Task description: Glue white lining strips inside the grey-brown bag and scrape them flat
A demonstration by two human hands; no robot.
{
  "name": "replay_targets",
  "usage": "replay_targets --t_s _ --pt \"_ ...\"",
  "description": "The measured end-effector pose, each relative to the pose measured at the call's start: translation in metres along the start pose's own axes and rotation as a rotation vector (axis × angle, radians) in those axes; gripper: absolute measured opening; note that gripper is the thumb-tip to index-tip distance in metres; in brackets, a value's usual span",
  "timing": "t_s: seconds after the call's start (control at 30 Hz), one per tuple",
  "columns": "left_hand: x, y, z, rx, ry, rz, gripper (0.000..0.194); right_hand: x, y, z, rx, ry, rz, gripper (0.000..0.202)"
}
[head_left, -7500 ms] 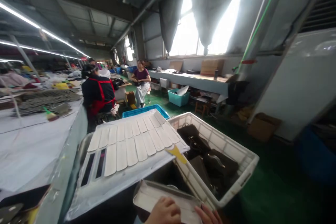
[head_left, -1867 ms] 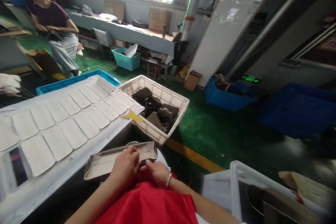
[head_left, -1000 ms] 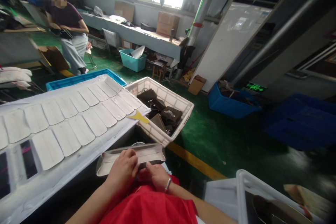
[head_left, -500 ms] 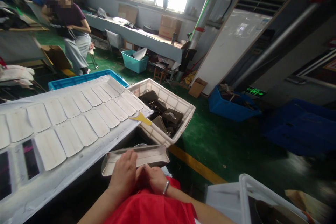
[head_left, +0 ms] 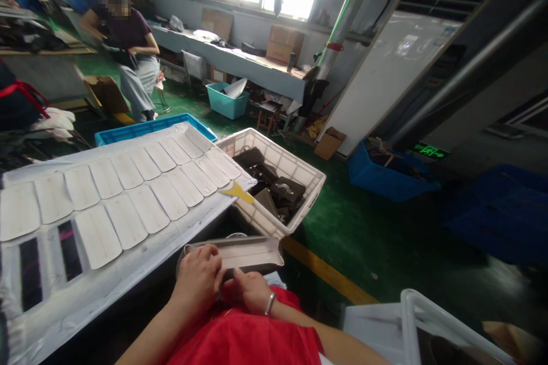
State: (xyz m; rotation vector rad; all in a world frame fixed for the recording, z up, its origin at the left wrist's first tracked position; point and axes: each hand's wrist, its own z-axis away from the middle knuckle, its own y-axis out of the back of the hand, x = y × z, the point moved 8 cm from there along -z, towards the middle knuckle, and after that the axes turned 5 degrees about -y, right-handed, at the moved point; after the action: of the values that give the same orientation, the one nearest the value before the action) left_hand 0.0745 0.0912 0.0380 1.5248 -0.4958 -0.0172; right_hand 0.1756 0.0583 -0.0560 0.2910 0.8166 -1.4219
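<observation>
Near the lower middle, a long dark-edged piece with a pale inner face [head_left: 252, 252] lies across my two hands above my red apron. My left hand [head_left: 201, 271] wraps over its left end, fingers curled onto the pale face. With a bracelet at the wrist, my right hand [head_left: 250, 290] grips the lower edge near the middle; its fingertips are partly hidden under the piece. On the table [head_left: 141, 262] to the left lie two rows of pale rounded panels [head_left: 98, 236]. A yellow tool [head_left: 237, 191] rests at the table's right corner.
Beyond the table corner stands a white crate [head_left: 306, 202] holding dark items. A blue crate [head_left: 103, 138] is behind the table. Another white container [head_left: 372, 322] sits at lower right. A person [head_left: 132, 40] sits at the back left; blue bins [head_left: 377, 174] stand on the right.
The whole view has shifted slightly, so the surroundings appear farther right. My left hand has moved toward the left end of the piece, uncovering more of its pale face.
</observation>
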Motion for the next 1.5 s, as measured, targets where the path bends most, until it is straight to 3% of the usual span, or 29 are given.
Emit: replay_targets --t_s 0.2,0.33,0.47,0.57,0.8,1.23,1.5 --pt "0.002 0.005 0.004 0.037 0.027 -0.061 0.016 -0.001 -0.009 0.000 0.013 -0.055 -0.112 0.047" --pt "-0.022 0.018 0.018 0.164 0.066 -0.063 0.018 0.005 -0.012 -0.004 0.026 -0.077 -0.100 0.046" --pt "-0.045 0.017 0.033 0.196 -0.020 0.042 0.018 0.009 -0.018 -0.007 0.022 -0.102 -0.086 0.051" --pt "-0.055 0.015 0.040 0.242 -0.011 0.129 0.018 0.007 -0.025 -0.008 0.022 -0.114 -0.097 0.052" --pt "-0.058 0.004 0.036 0.118 0.048 0.329 0.021 0.007 -0.041 -0.010 0.033 -0.172 -0.070 0.054" --pt "-0.072 0.015 0.043 0.082 0.026 0.419 0.014 0.010 -0.068 -0.015 -0.007 -0.206 -0.013 0.052" --pt "-0.072 0.016 0.040 0.027 -0.019 0.475 0.012 0.019 -0.090 -0.033 -0.031 -0.217 0.097 0.046"
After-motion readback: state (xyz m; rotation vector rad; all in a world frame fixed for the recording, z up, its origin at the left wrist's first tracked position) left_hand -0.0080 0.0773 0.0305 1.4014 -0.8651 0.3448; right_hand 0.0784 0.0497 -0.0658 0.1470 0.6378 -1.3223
